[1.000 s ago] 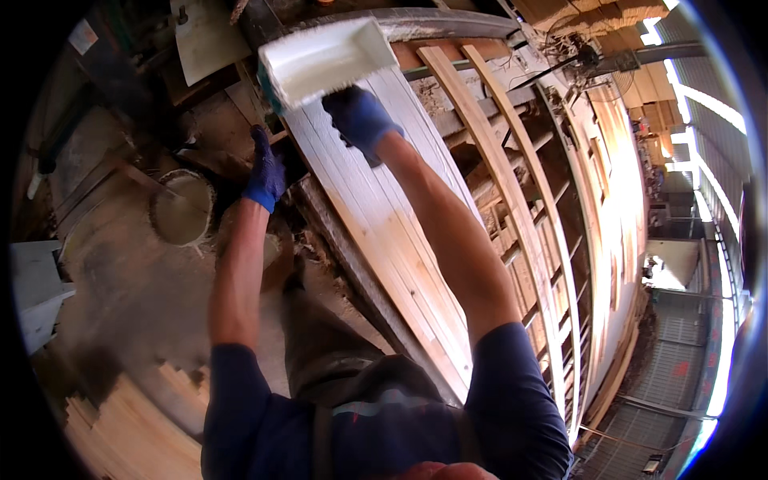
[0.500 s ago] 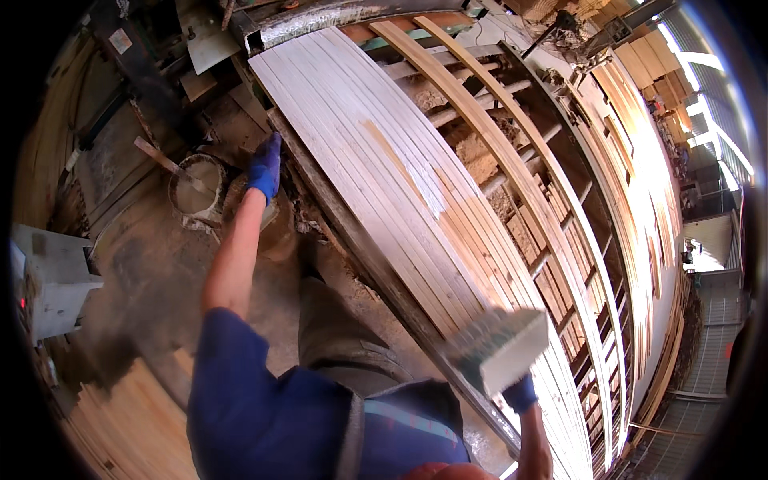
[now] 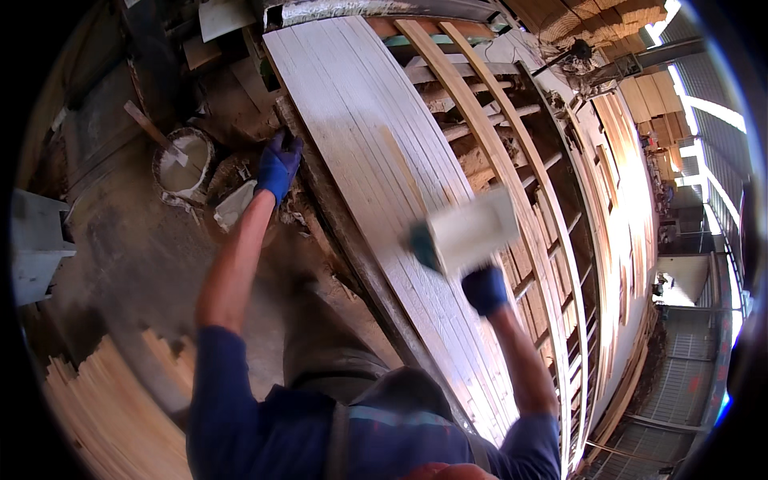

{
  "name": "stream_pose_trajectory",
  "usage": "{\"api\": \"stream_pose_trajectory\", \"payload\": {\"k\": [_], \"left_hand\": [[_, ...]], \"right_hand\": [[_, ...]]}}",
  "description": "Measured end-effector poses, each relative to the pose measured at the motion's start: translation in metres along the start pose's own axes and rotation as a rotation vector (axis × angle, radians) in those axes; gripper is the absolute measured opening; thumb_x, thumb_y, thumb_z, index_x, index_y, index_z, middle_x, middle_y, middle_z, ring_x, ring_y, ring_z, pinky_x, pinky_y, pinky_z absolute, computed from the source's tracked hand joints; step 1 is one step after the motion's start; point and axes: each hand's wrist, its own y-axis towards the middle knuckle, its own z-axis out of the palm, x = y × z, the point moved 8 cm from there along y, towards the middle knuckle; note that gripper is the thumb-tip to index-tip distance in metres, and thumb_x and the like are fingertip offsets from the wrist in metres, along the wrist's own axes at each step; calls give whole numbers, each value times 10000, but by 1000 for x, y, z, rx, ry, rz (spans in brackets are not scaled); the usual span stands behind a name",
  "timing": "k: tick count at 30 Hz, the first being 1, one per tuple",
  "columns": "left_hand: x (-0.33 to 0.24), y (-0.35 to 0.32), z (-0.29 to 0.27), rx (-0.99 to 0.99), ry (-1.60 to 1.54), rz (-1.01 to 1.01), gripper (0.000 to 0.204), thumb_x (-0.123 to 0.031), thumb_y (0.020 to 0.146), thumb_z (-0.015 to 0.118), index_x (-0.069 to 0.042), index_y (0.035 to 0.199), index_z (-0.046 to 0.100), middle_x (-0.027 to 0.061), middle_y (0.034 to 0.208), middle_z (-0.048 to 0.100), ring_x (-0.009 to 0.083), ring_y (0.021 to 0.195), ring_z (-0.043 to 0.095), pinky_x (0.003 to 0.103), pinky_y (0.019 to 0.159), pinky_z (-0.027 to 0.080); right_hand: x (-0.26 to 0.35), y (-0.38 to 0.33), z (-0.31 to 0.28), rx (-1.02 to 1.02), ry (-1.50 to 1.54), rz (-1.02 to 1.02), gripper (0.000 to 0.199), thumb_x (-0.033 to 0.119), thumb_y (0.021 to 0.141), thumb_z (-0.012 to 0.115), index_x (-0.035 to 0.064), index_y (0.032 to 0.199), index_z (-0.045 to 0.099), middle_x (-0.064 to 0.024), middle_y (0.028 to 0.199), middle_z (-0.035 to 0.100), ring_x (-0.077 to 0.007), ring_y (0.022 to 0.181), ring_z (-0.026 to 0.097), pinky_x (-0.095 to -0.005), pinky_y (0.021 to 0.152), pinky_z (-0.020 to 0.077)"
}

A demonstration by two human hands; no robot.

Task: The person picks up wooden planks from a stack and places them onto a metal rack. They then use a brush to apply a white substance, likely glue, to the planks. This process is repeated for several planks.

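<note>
My right hand (image 3: 486, 290), in a dark blue glove, is closed on a pale rectangular block-like tool (image 3: 474, 232) with a green side. Motion blurs the tool, and its exact kind cannot be made out. It is over a row of long, narrow wooden boards (image 3: 344, 104) lying side by side, mostly coated whitish, with a bare brown streak near the middle. My left hand (image 3: 278, 166), in a blue glove, is beside the boards' near edge, by a dark rail (image 3: 336, 208). Its fingers are apart, with nothing visible in them.
A bucket (image 3: 183, 164) of whitish stuff, a wooden stick (image 3: 148, 124) standing in it, is on the floor at left. Two loose slats (image 3: 480, 120) cross the open frame beyond the boards. Stacked planks (image 3: 112, 408) lie lower left; a grey metal box (image 3: 38, 248) stands farther left.
My right hand has moved the pale tool up and left across the boards, away from the lower edge. My left hand stays by the rail. The view has shifted slightly.
</note>
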Motion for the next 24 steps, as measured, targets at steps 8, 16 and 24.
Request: {"api": "stream_pose_trajectory", "payload": {"k": [8, 16, 24], "left_hand": [[-13, -4, 6, 5, 97, 162, 475, -371, 962, 544, -21, 1283, 548, 214, 1265, 595, 331, 1140, 573, 386, 997, 425], [38, -58, -9, 73, -553, -128, 521, -372, 996, 521, -30, 1386, 469, 102, 1302, 567, 191, 1149, 568, 342, 988, 464], [135, -309, -32, 2, -341, -517, 309, -307, 961, 537, -169, 1229, 605, 17, 997, 691, 133, 768, 633, 272, 617, 480]], "right_hand": [[137, 298, -93, -196, 259, -175, 285, 270, 897, 543, 86, 1071, 673, -225, 1060, 668, -390, 1034, 619, -462, 876, 492], [59, 252, -78, 156, 381, 13, 333, 375, 917, 584, 51, 959, 650, -54, 725, 608, -145, 569, 588, -303, 500, 536], [-68, 11, -62, 249, 65, -63, 402, 355, 1006, 419, 55, 1206, 597, -202, 1074, 678, -286, 987, 675, -450, 890, 542]]}}
